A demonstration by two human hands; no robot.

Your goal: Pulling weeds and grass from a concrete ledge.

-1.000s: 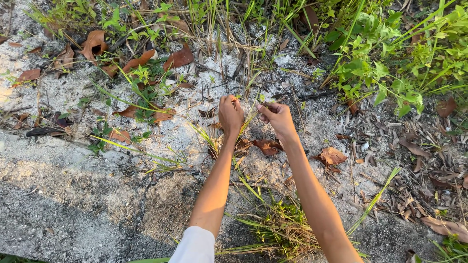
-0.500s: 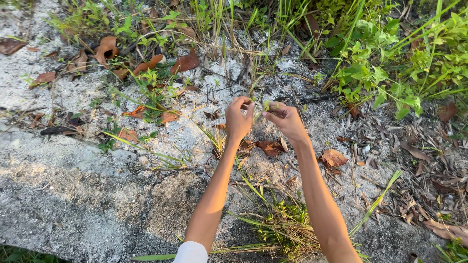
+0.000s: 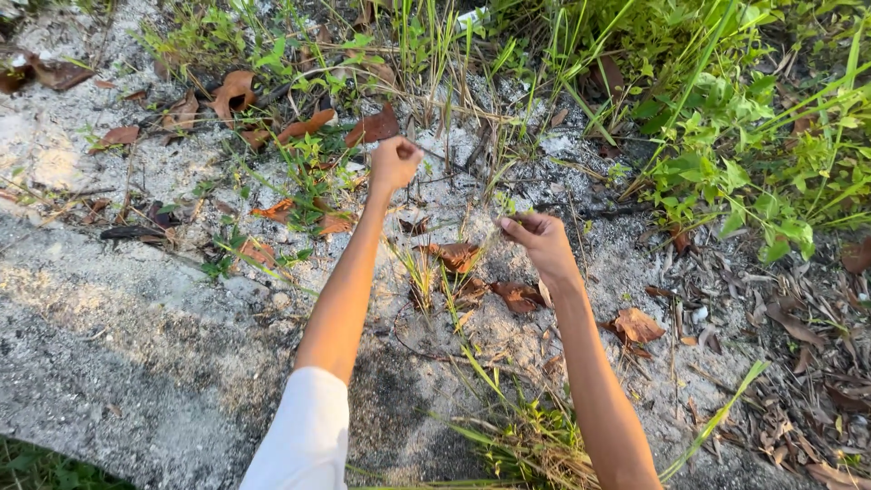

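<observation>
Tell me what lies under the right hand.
Beneath the right hand lie pale sandy ground, a brown dry leaf and thin grass blades. Whatever its pinched fingers hold is too small to identify.

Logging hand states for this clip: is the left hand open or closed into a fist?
Closed. The left hand is curled into a fist, fingers folded in, raised over the sandy ground. Whether it holds anything cannot be told.
</observation>
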